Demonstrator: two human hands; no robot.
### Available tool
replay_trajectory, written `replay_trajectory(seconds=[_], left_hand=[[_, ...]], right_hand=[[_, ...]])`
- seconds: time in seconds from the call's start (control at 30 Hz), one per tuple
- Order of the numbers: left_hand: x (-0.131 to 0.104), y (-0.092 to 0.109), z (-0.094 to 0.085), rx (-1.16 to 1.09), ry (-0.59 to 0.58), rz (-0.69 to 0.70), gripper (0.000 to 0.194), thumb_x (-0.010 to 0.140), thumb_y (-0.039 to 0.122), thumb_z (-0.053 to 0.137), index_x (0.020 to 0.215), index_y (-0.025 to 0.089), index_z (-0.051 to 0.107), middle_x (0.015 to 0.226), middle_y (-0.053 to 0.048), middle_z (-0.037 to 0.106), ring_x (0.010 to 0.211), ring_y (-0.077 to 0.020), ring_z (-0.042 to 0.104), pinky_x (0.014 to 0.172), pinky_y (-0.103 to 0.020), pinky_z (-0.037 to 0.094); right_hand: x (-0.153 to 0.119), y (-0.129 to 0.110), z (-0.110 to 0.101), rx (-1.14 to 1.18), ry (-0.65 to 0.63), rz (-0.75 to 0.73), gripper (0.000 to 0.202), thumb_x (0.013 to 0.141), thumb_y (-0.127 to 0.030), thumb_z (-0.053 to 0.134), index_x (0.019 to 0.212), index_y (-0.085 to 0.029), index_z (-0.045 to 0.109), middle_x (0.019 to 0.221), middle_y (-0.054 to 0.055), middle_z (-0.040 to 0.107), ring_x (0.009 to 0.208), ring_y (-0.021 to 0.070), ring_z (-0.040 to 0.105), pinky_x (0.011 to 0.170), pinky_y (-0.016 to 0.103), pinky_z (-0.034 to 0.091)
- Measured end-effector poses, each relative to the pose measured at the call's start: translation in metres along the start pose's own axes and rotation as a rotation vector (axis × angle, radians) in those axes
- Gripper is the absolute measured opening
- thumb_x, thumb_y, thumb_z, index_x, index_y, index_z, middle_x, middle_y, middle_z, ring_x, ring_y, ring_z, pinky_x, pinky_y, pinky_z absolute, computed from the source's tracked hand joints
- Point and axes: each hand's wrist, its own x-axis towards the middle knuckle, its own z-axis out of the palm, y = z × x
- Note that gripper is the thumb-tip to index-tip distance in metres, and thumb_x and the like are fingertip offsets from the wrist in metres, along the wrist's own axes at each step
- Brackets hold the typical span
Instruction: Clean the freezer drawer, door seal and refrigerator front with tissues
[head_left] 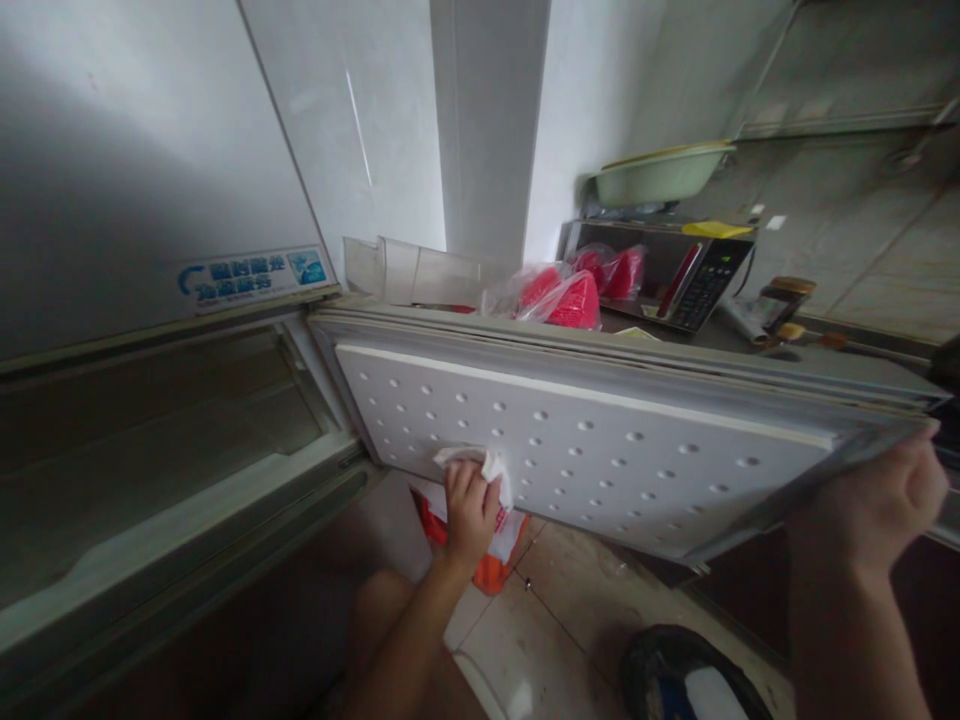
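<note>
An opened refrigerator door spans the middle of the head view, its white inner panel dotted with small round dimples. My left hand is closed around a white cloth, pressed to the lower left part of that panel. Whether it is cloth or paper tissue is hard to tell. At the door's far right end, my right hand grips the outer edge, with its fingertips partly hidden. To the left, the refrigerator compartment stands open below an upper door with a blue label.
Behind the door are red items in clear plastic bags, a microwave with a pale green basin on top, and a brown-lidded jar. A red-and-white bag and a dark bin are on the tiled floor.
</note>
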Motion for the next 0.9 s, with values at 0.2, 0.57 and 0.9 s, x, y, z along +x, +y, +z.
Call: replay_trajectory(seconds=[0.2,0.57,0.9], left_hand=[[0.088,0.028,-0.018,-0.012,0.2,-0.017,0.029,0.096,0.029,0.043,0.071,0.018,0.054,0.075,-0.004,0.054,0.075,-0.0188,0.049,0.07,-0.031,0.038],[0.083,0.114,0.025,-0.023,0.166,0.322,0.031,0.092,0.03,0.049,0.064,0.019,0.056,0.069,-0.003,0.058,0.073,-0.0186,0.046,0.071,-0.033,0.029],[0.089,0.193,0.043,-0.065,0.17,0.484,0.024,0.09,0.028,0.049,0.07,0.02,0.06,0.07,-0.002,0.058,0.075,-0.019,0.046,0.073,-0.035,0.027]], right_hand=[[-0.001,-0.004,0.0,0.007,-0.026,-0.015,0.052,0.077,-0.07,0.046,0.062,-0.02,0.044,0.058,-0.005,0.035,0.055,0.0106,0.027,0.056,0.03,0.023],[-0.005,-0.008,-0.001,0.075,-0.026,0.013,0.051,0.08,-0.066,0.048,0.068,-0.018,0.053,0.062,-0.004,0.043,0.058,0.0108,0.035,0.059,0.029,0.03],[-0.01,-0.011,-0.014,0.24,-0.148,0.01,0.041,0.088,-0.052,0.05,0.089,-0.016,0.069,0.077,-0.001,0.062,0.071,0.013,0.057,0.072,0.028,0.044]])
